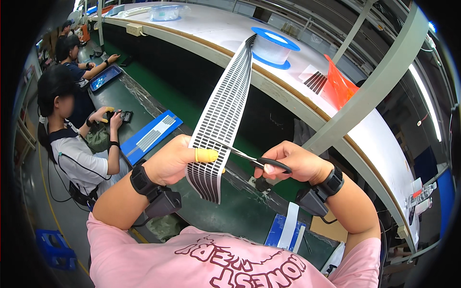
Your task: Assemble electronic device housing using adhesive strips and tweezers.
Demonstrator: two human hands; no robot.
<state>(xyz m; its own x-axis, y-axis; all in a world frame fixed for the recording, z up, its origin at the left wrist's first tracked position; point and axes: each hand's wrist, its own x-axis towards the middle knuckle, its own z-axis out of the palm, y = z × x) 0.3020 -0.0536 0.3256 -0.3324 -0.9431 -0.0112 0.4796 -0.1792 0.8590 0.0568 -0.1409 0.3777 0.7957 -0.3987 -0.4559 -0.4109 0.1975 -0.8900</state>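
Note:
A long white strip of black rectangular stickers [224, 113] runs down from a blue-flanged roll [272, 49] on the raised shelf. My left hand [175, 160], with yellow finger cots, pinches the strip near its lower end, thumb on top. The free end curls below that hand. In my right hand [295, 162] is a pair of scissors [272, 164] with black handles. Their blades reach the strip's right edge just above my left thumb and lie across part of its width. How far the cut goes, I cannot make out.
A blue board [151, 137] with a sticker sheet lies on the green bench [206, 218] at left. Co-workers sit along that side, one [79, 144] close by. A slanted metal post [370, 91] stands right of my hands. Orange plastic [338, 84] rests on the shelf.

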